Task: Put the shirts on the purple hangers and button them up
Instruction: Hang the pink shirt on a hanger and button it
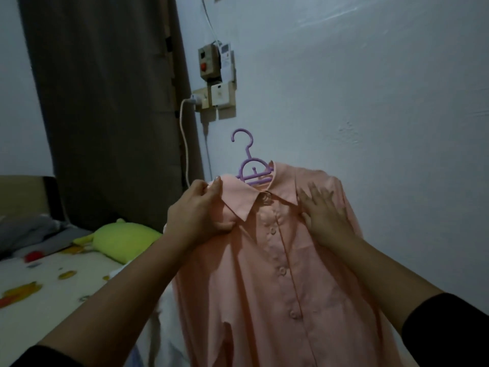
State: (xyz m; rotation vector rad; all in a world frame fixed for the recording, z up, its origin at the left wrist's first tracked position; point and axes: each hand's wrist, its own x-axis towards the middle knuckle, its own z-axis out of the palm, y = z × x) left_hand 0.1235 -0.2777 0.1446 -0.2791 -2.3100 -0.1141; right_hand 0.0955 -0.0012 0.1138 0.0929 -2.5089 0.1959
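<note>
peach shirt (277, 274) buttoned on purple hanger (250, 165) (hook free); left hand (197, 215) pinches collar, right hand (326, 217) fingers spread

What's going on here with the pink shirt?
A person is holding up a pink shirt that is already on a purple hanger. The left hand has a grip on the shoulder and collar area, while the right hand lies flat on the other shoulder. The front buttons look done up. A bed with a green pillow is on the left.
</note>
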